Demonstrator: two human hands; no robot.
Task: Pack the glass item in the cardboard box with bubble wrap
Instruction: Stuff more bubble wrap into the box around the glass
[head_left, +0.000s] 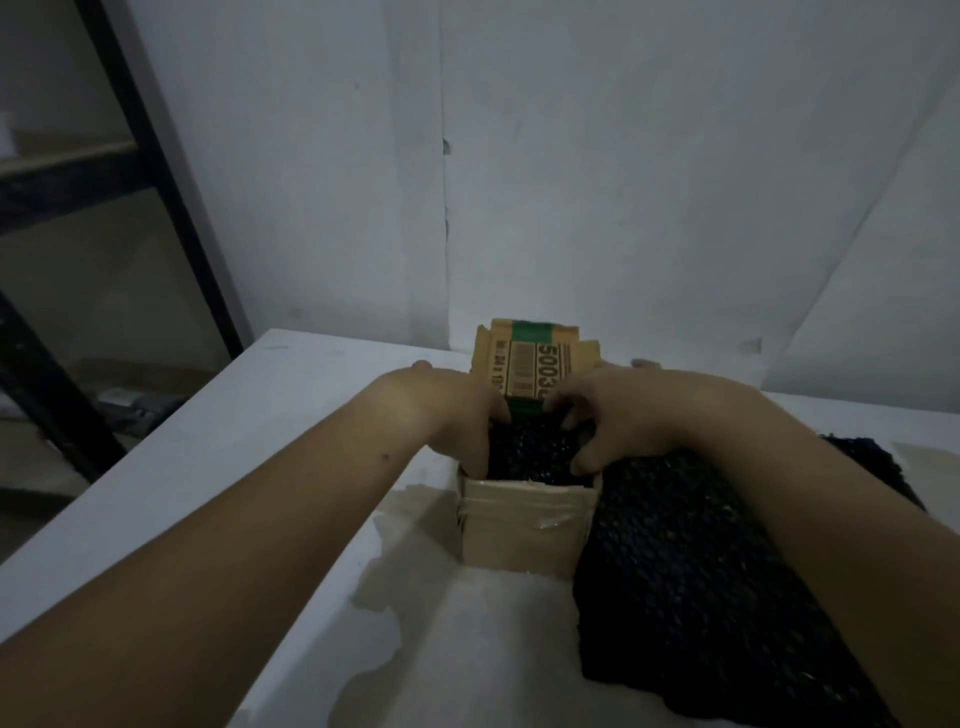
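Two hands' fingers (480, 457) on boxed bubble wrap (530, 454)

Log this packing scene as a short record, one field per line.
surface: white table
container: cardboard box, open, far flap upright
contents: black bubble wrap fills the opening; glass item not visible
left hand: fingers pressed into the wrap
right hand: fingers pressed into the wrap
spare wrap: black sheet beside the box, under the right forearm

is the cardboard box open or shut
Open: the cardboard box has its far flap standing up, black bubble wrap showing inside.
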